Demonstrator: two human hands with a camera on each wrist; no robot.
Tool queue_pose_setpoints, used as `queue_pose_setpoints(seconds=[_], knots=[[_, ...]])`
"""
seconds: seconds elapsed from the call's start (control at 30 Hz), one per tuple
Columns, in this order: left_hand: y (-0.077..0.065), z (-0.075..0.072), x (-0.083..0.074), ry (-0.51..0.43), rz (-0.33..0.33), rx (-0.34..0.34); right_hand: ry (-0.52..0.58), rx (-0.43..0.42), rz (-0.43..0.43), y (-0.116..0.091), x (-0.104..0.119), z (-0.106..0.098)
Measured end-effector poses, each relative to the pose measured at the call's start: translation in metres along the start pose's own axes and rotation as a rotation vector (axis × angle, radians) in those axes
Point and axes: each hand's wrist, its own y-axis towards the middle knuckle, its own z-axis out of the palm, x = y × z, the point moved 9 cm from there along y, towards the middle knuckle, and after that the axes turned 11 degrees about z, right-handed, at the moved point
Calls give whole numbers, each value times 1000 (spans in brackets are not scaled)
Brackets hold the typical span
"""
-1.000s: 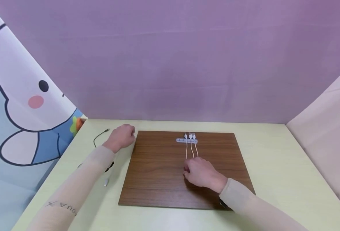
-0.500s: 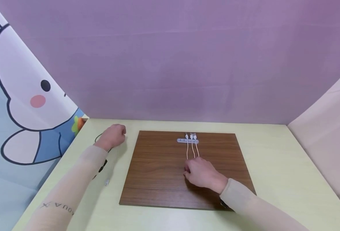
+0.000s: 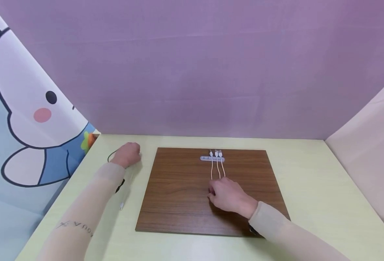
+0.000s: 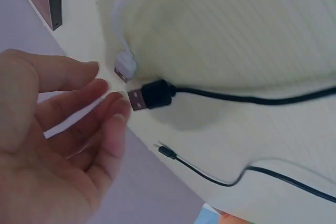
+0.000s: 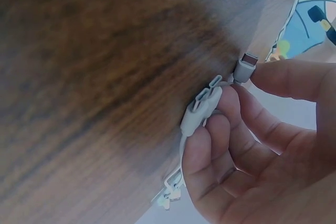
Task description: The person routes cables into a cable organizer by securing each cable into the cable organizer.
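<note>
In the head view my left hand [image 3: 126,154] is low over the table, left of the brown board. In the left wrist view its fingertips are beside the metal end of a black USB plug [image 4: 149,97], thumb and fingers apart; contact is unclear. A white USB plug [image 4: 126,65] lies close by. My right hand [image 3: 229,194] is over the board [image 3: 175,195], pinching several white cable plugs [image 5: 202,109], one of them a small plug [image 5: 245,67] at the thumb. Their cables run to a grey cable clip strip [image 3: 206,158] at the board's far side.
The black cable's thin connector [image 4: 167,151] lies on the table beyond the USB plug. Nearer the body, a white connector [image 3: 121,206] rests left of the board. A purple cloth [image 3: 192,72] hangs behind the table [image 3: 316,181], with a printed cloth [image 3: 32,127] at left.
My left hand has moved left, away from the board's edge and over the black cable, with only a slight shift in the last half second. The right hand has stayed in place.
</note>
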Motion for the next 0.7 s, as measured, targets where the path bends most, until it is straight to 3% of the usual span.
queue_pose_setpoints(seconds=[0.2, 0.5, 0.7], knots=[[0, 6, -1, -34, -81, 59, -10, -11, -3, 0, -1, 0], [0, 9, -5, -111, -117, 45, 2, -5, 3, -1, 2, -1], [6, 13, -11, -165, -101, 37, 17, 0, 23, -2, 0, -2]])
